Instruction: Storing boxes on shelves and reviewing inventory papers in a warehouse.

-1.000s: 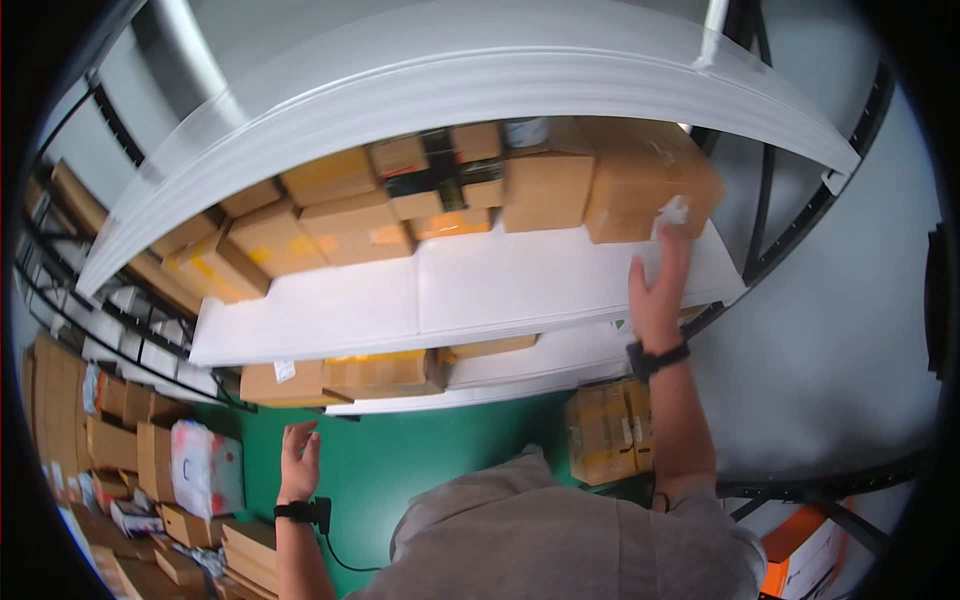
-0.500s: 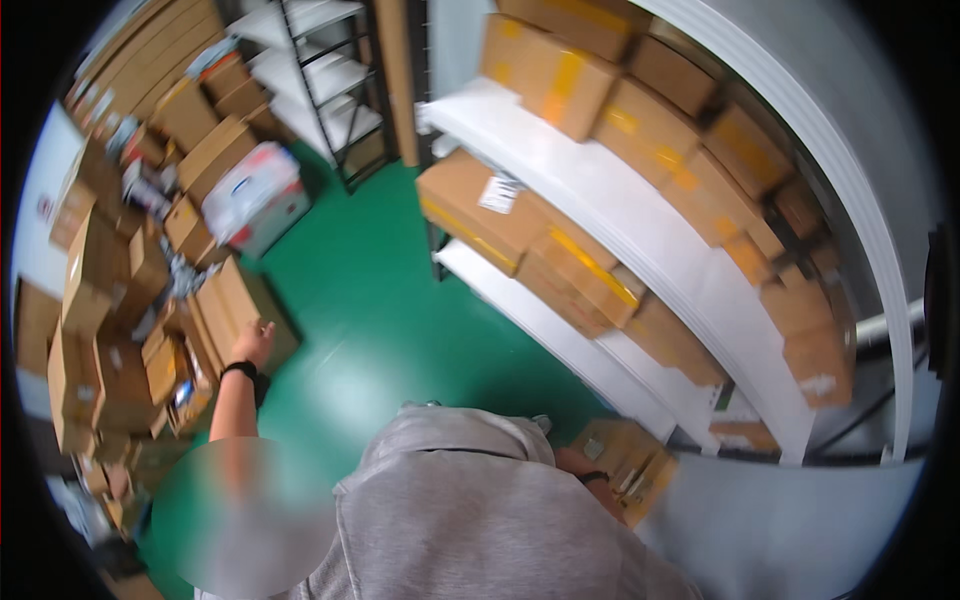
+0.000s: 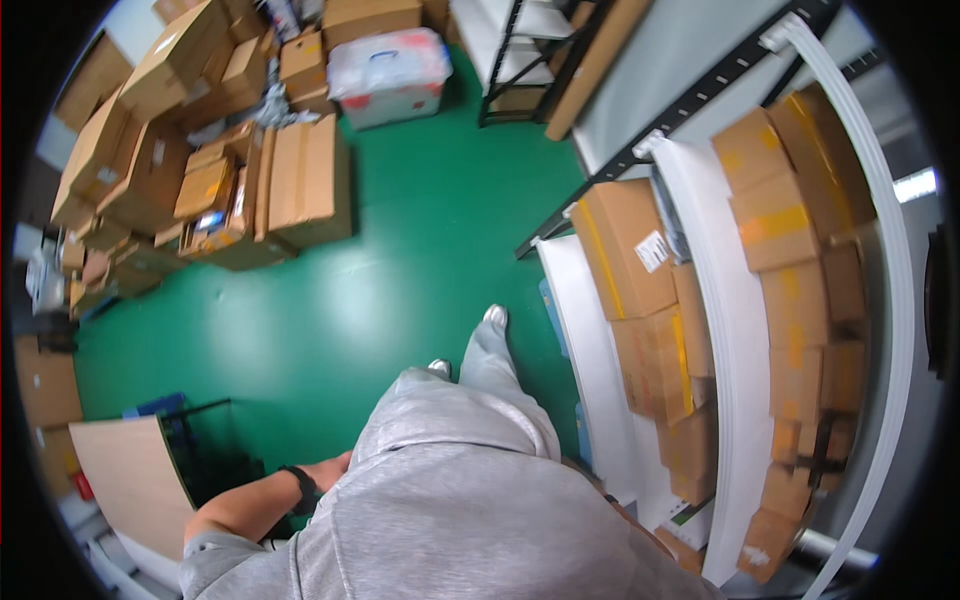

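Note:
I look down along my grey hooded top [image 3: 450,490] to the green floor [image 3: 330,300]. My left forearm comes out at the lower left with a black band [image 3: 300,488] on the wrist. My left hand [image 3: 335,466] lies against the top's edge, mostly hidden, and I cannot see its fingers or anything in it. My right hand is out of sight behind my body. Both my grey shoes [image 3: 494,316] stand on the floor close to the white shelf [image 3: 590,330] on my right.
The white shelves on a black frame [image 3: 640,150] at the right hold several brown cardboard boxes [image 3: 630,250]. A heap of cardboard boxes [image 3: 230,170] and a white plastic bin [image 3: 390,62] lie at the upper left. A wooden board [image 3: 130,480] leans at the lower left.
The view has swung from facing the shelf to looking down at the floor. My right hand, up on a shelf box a second ago, has dropped out of sight.

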`<state>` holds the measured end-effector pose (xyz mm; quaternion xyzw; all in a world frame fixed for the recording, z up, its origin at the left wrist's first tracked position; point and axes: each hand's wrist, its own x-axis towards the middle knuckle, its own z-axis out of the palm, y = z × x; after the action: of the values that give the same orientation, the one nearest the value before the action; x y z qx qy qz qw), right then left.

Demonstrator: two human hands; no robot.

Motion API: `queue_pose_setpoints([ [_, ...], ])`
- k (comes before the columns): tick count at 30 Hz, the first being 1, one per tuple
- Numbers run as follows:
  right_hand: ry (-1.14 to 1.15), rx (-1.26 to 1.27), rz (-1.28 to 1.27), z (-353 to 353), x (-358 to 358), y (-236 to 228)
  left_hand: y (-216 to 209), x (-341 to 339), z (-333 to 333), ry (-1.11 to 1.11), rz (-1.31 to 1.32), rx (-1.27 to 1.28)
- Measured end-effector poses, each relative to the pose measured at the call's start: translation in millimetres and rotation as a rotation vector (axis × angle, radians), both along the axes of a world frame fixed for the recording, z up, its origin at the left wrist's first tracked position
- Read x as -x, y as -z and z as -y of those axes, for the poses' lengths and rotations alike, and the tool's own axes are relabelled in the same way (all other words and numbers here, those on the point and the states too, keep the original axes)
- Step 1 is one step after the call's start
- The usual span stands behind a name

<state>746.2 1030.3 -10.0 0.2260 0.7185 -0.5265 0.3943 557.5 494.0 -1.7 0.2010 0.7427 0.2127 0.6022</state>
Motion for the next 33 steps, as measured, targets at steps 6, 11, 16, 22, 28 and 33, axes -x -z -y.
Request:
queue_pose_setpoints([
  [6,-0.201,-0.031,0.179,-63,83,-60,-77,-41,-42,-0.768,0.337,-0.225],
  [11,-0.344,-0.053,0.273,-99,174,-99,-73,-104,-69,-0.867,0.364,-0.074],
  [16,-0.688,0.009,-0.069,-174,190,35,-64,-109,-111,-1.026,0.312,-0.117],
  [22,-0.571,0.082,0.097,-223,158,-12,-96,-173,-173,-1.139,0.444,-0.056],
  [28,-0.416,0.010,0.189,-185,260,-33,-89,-206,-244,-1.232,0.555,-0.118],
  [33,-0.382,-0.029,0.180,-150,330,-33,-81,-228,-279,-1.367,0.548,-0.173],
])
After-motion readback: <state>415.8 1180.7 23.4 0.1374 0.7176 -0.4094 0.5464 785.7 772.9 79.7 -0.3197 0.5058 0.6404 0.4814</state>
